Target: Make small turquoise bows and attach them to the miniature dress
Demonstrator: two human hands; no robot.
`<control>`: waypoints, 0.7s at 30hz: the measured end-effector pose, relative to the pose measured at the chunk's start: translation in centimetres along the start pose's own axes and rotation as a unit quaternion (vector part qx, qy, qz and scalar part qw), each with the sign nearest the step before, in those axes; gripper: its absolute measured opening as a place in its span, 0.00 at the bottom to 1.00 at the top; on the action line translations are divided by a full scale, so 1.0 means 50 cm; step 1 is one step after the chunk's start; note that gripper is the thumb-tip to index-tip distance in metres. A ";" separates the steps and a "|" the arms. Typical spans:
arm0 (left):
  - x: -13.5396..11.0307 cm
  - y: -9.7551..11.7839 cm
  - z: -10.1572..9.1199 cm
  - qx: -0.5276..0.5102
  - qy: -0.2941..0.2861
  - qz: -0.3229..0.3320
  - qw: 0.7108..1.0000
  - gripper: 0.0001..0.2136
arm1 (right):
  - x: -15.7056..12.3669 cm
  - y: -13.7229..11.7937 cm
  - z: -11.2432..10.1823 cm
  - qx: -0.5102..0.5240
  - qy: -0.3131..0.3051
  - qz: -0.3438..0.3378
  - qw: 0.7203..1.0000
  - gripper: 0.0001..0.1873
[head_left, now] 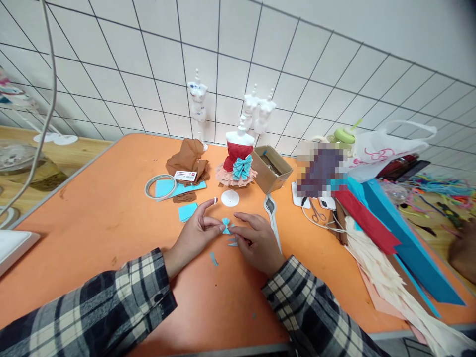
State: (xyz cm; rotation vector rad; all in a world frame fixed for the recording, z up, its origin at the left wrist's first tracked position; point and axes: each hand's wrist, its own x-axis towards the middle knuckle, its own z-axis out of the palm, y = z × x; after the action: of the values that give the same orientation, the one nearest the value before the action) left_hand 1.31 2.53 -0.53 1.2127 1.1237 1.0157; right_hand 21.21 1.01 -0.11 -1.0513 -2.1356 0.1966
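Between my two hands a small blue paper bow [226, 225] is held just above the orange table. My left hand [196, 232] pinches its left side between thumb and forefinger. From the other side, the fingertips of my right hand [258, 240] close on the bow's right edge. Blue paper scraps [213, 259] lie on the table below. Behind the hands stands a small white dress form [240, 139] in a red bodice and pink ruffled skirt, with a larger blue bow [242, 168] at its waist.
Left of the dress form lie brown crepe paper [188, 157], a tape roll [161, 187] and blue paper pieces [188, 212]. A cardboard box [273, 171] and a silver tool [272, 218] are to the right. Beyond them are scissors [318, 213] and long crepe paper sheets [412, 243].
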 end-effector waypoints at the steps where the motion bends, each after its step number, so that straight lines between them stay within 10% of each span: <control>1: 0.000 0.000 0.001 -0.001 -0.001 -0.002 1.000 0.39 | 0.000 0.000 0.000 0.000 -0.002 -0.002 1.000 0.15; 21: -0.003 0.002 0.006 0.013 -0.005 -0.005 1.000 0.38 | 0.005 -0.017 -0.010 -0.069 -0.027 -0.029 0.997 0.17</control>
State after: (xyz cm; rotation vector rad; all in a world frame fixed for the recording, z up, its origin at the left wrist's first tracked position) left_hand 1.56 2.33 -0.41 1.2303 1.1363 0.9896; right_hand 20.93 0.52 0.77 -1.0708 -2.2517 0.0500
